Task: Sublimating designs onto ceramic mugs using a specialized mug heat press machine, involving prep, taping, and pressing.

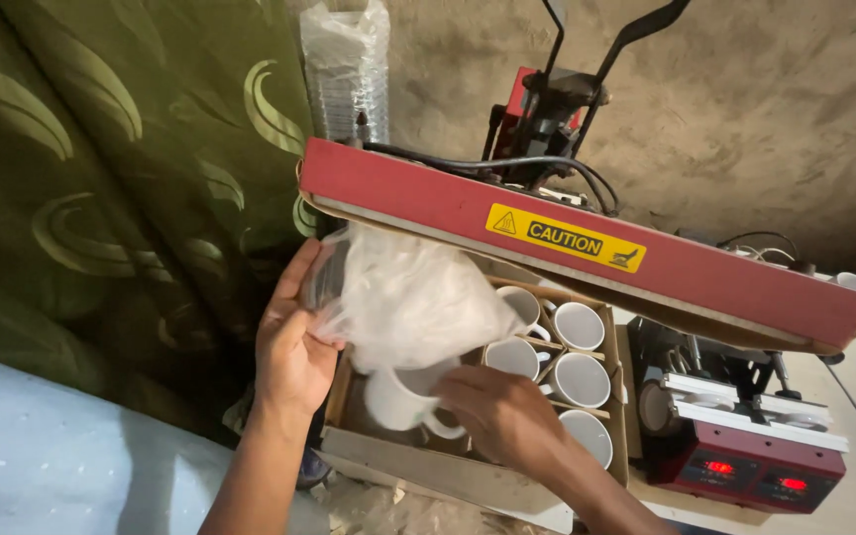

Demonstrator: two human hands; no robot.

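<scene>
At lower centre, a white mug (400, 396) is gripped by the right hand (502, 416), fingers closed round its handle; it is tilted, mouth toward the upper right. A clear plastic bag (403, 297) is pinched by the left hand (294, 347). Both are over a cardboard box (428, 466) of mugs. Above, a yellow rectangular label (565, 238) is borne by a red heat press (686, 272).

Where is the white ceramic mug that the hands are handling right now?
In the head view, the white ceramic mug sits low and centre-left, at the left end of the cardboard box, under the clear plastic bag, between the left hand and right hand.
</scene>
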